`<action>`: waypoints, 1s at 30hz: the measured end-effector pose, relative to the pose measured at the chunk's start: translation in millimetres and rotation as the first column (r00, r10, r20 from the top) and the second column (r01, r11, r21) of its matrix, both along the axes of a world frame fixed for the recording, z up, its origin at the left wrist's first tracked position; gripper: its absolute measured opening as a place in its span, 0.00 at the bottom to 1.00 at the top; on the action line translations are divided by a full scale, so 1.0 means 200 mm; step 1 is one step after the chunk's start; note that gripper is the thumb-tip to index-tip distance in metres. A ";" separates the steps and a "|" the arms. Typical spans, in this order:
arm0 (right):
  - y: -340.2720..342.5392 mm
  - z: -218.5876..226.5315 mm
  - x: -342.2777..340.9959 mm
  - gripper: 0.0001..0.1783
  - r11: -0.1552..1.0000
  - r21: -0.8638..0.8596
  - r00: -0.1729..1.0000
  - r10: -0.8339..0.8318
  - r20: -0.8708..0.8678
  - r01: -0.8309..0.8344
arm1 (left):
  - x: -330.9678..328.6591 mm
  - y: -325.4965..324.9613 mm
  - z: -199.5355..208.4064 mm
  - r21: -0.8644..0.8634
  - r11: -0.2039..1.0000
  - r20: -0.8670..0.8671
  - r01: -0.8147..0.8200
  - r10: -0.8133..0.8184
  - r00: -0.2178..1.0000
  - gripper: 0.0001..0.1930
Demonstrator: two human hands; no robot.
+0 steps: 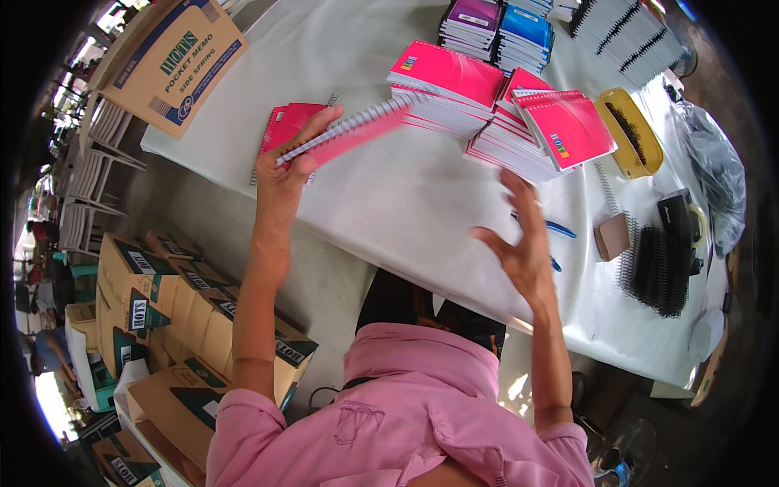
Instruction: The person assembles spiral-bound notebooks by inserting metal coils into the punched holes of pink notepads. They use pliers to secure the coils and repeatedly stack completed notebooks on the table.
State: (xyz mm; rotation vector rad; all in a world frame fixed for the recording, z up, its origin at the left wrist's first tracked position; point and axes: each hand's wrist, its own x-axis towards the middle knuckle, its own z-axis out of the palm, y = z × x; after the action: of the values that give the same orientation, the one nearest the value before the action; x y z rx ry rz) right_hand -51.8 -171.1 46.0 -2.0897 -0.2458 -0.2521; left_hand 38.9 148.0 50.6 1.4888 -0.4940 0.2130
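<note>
A pink spiral notebook (pixel 357 134), slightly blurred, is held in my left hand (pixel 294 162), with thumb and fingers closed on its left end. Under and behind that hand, another pink notebook (pixel 280 123) lies on the table. My right hand (pixel 523 235) hovers over the tabletop with fingers apart and nothing in it. Just beyond it stand stacks of pink notebooks (pixel 446 73), and a few pink-covered ones (pixel 565 130) lie askew on top of the right-hand stack. Beside the right hand lies a blue-handled tool (pixel 560 229), partly hidden by the fingers.
Purple notebooks (pixel 471 18) and blue notebooks (pixel 526 28) are stacked at the back. A yellow tray (pixel 649 166) holds dark coils. At right are black spiral coils (pixel 661 276), a small brown box (pixel 613 237) and a clear plastic bag (pixel 710 170). Cartons (pixel 174 69) stand left.
</note>
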 end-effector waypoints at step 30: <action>0.29 0.07 0.68 0.13 0.791 -0.515 0.702 0.158 0.694 0.331 | 0.21 -0.41 -0.08 0.284 0.900 0.009 -0.329 0.341 0.940 0.32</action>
State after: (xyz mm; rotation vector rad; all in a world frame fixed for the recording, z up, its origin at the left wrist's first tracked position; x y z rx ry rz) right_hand 84.7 -113.8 59.4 -2.5524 -0.7814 -1.2114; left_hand 81.1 65.8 35.5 1.8530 -0.2350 0.3953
